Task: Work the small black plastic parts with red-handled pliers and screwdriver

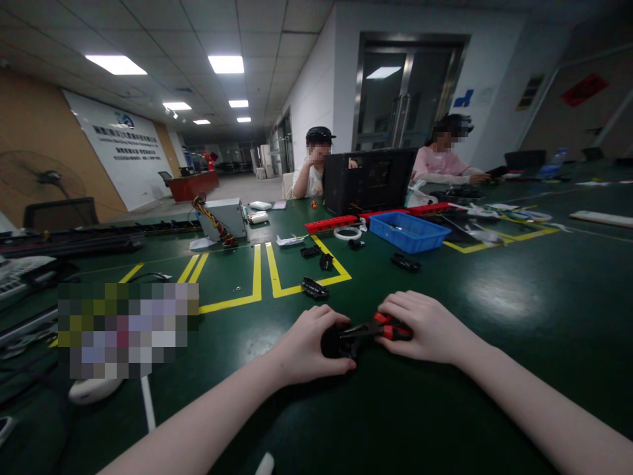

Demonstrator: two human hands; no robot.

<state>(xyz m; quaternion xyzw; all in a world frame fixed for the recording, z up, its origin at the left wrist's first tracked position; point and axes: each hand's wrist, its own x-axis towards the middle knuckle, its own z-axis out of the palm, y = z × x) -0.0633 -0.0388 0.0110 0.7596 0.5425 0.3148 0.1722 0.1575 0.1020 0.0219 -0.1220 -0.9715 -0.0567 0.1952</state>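
Note:
Low over the green table, my left hand is closed around a small black plastic part, thumb below and fingers above. My right hand grips pliers by their red and black handles. The long dark jaws point left and reach the black part; whether they pinch it I cannot tell. A black plastic piece lies just beyond my left hand, and smaller black pieces lie behind it. Another black piece rests past my right hand.
A blue tray stands beyond my hands, near a red strip and a white ring. A black computer case stands at the far edge, a power supply unit to its left. Two people sit across the table. Cables clutter the left.

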